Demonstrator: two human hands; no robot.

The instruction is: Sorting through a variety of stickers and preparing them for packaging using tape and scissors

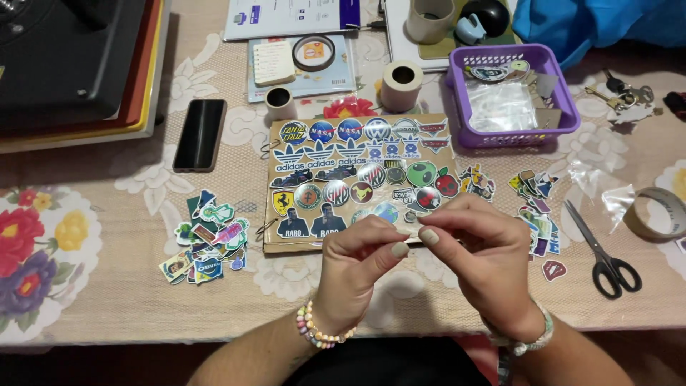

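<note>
Both hands meet low over the tabletop (pixel 107 300): the left hand (pixel 355 268) and right hand (pixel 480 261) bring thumb and fingertips together in a pinch, nearly touching each other, and whatever sits between them is too small to make out. Just beyond the knuckles lies one brown board (pixel 357 182) packed with stickers in rows, its near edge partly hidden by the hands. Three loose sticker heaps now: one pile (pixel 207 239) well left of the left hand, two smaller clusters (pixel 536 214) right of the right hand. One pair of black-handled scissors (pixel 604 250) lies further right, and beside it one flat tape roll (pixel 661 213). Behind the board, three standing tape rolls, the biggest cream one (pixel 401 84) in the middle. One purple basket (pixel 568 114) holds clear plastic bags. One dark phone (pixel 200 134) lies face up at left, and a set of keys (pixel 629 93) far right.
</note>
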